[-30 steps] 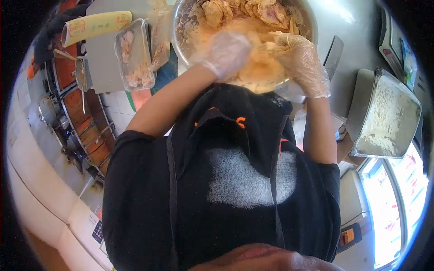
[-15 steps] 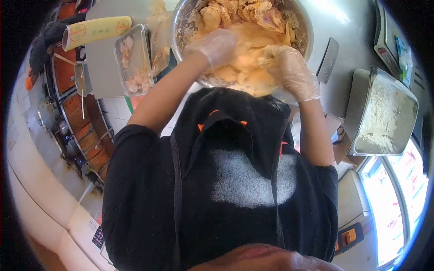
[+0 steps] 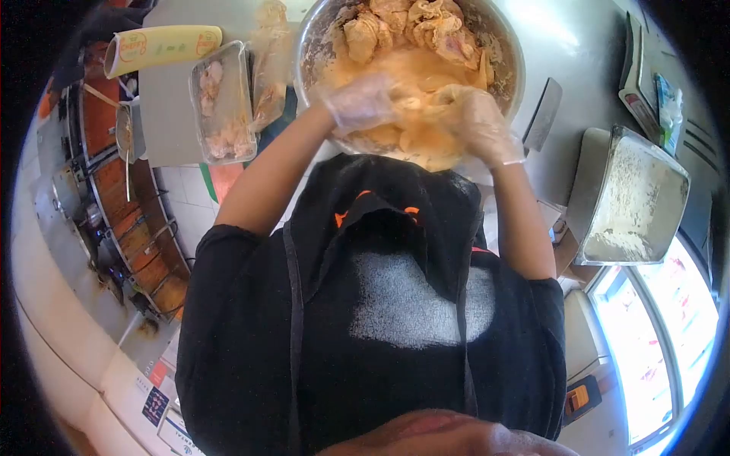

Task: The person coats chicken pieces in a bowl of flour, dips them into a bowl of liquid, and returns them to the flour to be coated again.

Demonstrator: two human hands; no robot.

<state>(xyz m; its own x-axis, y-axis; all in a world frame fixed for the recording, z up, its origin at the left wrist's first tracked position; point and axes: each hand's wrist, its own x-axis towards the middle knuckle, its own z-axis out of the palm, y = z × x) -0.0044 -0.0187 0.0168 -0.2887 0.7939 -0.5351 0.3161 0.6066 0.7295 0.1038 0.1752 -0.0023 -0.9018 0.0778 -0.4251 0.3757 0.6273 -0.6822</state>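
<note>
A large metal bowl [image 3: 304,53] holds coated chicken pieces [image 3: 441,26] heaped at its far side and an orange-yellow coating mix [image 3: 380,64] nearer me. My left hand [image 3: 361,105], in a clear plastic glove, is closed round a small coated chicken piece [image 3: 407,97] above the mix. Beside it my right hand [image 3: 483,125], gloved too, has its fingers curled in a pinch close to the same piece. Motion blurs the area between the hands, so I cannot make out what the right fingers grip.
Left of the bowl lie a clear tray of raw chicken [image 3: 222,102], a plastic bag with pieces [image 3: 270,68] and a rolled yellow wrapper [image 3: 163,49]. A cleaver [image 3: 544,114] rests at the right on the steel counter [image 3: 578,45]. Farther right stands a floury metal pan [image 3: 639,197].
My left hand has drawn back toward the near left and now shows a chicken piece at its fingers. The right hand has moved slightly left and its fingers stay curled.
</note>
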